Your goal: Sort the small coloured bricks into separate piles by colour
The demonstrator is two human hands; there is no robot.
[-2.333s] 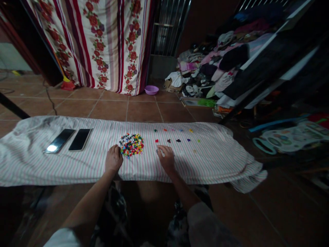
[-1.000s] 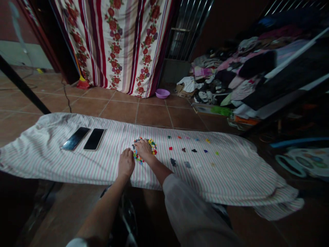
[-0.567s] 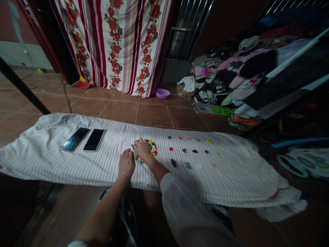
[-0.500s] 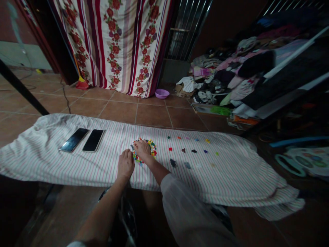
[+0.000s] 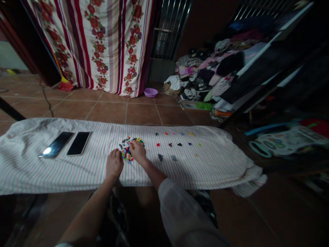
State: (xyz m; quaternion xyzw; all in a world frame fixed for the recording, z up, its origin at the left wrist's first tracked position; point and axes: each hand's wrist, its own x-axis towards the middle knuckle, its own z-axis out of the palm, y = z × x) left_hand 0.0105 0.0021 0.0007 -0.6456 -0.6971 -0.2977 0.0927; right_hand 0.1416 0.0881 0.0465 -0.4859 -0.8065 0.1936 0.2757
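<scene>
On striped cloth (image 5: 218, 168), hands (image 5: 138, 152) at colored pieces (image 5: 126, 154), grasp unclear; behind, tiled floor (image 5: 142, 112), floral curtain (image 5: 110, 48).

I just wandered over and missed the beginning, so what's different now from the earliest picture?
The right hand has moved left, over to the mixed pile of small pieces; whether it holds one, I can't tell. The dark grey cluster, largely covered by that hand before, now shows. The left hand stays beside the pile, and the two phones lie where they were.
</scene>
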